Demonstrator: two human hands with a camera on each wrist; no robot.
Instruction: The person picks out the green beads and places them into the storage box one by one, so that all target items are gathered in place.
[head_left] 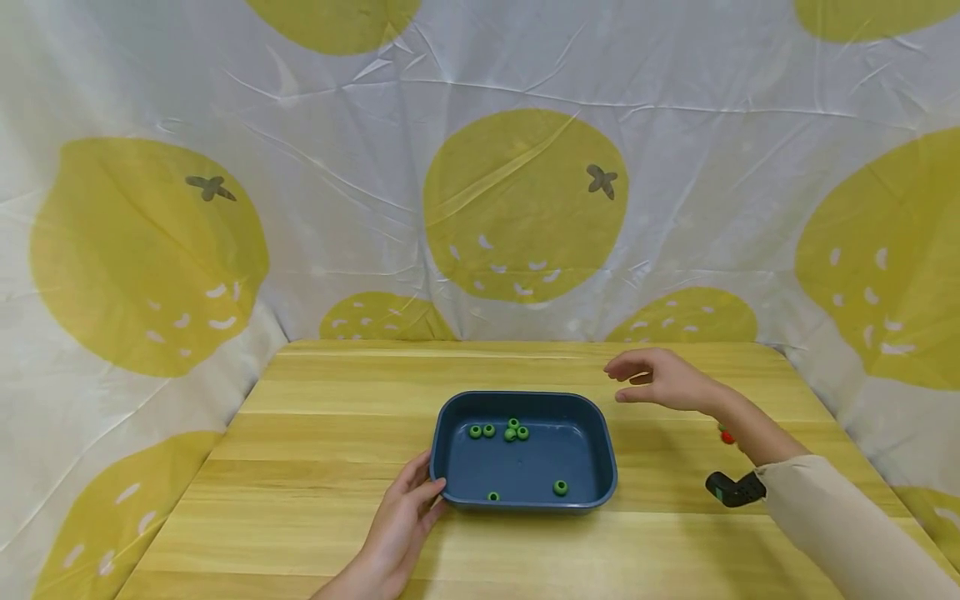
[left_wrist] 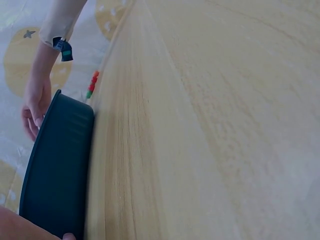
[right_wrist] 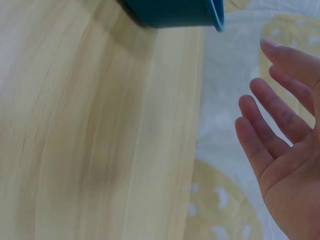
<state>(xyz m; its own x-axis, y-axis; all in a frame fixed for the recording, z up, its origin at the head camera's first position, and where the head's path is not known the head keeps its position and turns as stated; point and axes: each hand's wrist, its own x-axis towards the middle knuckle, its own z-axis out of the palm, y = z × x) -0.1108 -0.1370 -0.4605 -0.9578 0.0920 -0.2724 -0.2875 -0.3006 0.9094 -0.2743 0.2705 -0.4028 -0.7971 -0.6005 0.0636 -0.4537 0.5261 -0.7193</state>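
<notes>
A dark blue rectangular plastic basin [head_left: 525,472] rests on the wooden table, with several small green beads [head_left: 512,434] scattered inside, most near its back wall. My left hand [head_left: 397,512] grips the basin's left side, thumb over the rim at the near corner and fingers along the outer wall. To the right of the basin, my right hand [head_left: 663,382] hovers in the air with loosely bent fingers. Nothing lies in its palm [right_wrist: 295,185] in the right wrist view.
Small red and green pieces [left_wrist: 93,84] sit at the table's right side, partly behind my right forearm in the head view. A black device [head_left: 735,489] is strapped to the right wrist. A lemon-patterned cloth [head_left: 525,208] hangs behind the wooden table [head_left: 337,400].
</notes>
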